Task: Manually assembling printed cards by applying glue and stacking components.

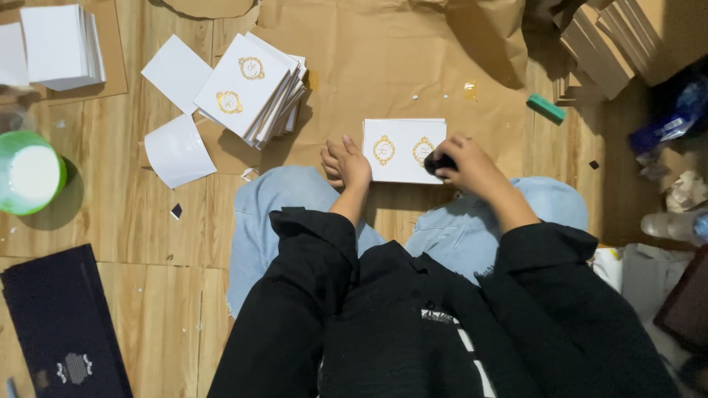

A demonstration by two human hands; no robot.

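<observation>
My right hand (pixel 472 168) grips a small black object (pixel 438 162) pressed on a smooth white card stack (pixel 402 149) bearing two round gold emblems, lying on creased brown paper (pixel 398 59) before my knees. My left hand (pixel 345 163) rests loosely curled at its left edge, holding nothing. Upper left, a fanned pile of like cards (pixel 254 88).

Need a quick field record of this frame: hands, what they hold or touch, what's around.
left hand: empty, resting beside the white card
right hand: presses a small black object on the card's right edge
white card: two gold emblems, lies on brown paper
card stack: upper left, fanned, gold emblems
green bowl: far left, white contents
dark box: lower left
green block: upper right
</observation>
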